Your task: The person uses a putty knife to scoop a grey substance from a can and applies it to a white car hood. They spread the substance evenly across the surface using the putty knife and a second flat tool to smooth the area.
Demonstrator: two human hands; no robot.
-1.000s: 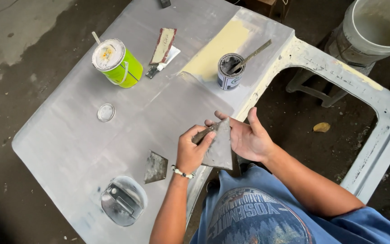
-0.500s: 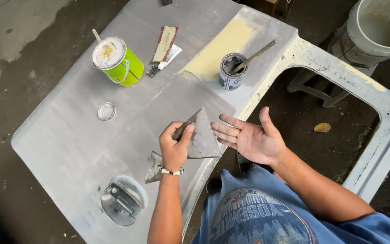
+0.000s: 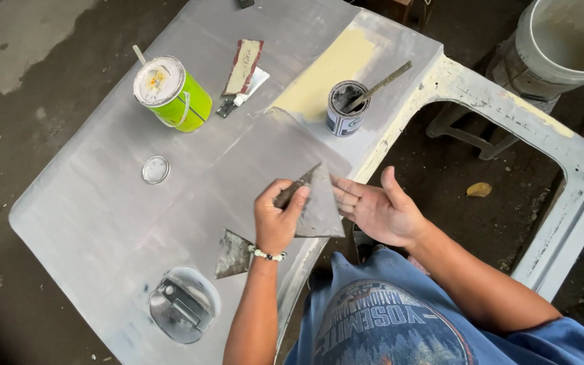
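Grey car panel [image 3: 136, 203], triangular spreader [image 3: 319, 209] in left hand [image 3: 278, 220] grip

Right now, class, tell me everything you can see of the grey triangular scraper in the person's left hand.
The scraper is a flat triangular blade, dull grey and smeared with grey filler, and looks like thin metal. The left hand grips it near its upper tip, thumb and fingers pinching the blade together with a dark, narrow part that may be a second tool. It is held tilted above the grey panel, point upward, wide edge low. The open right hand has its fingertips at the blade's right edge; whether they touch it is unclear.
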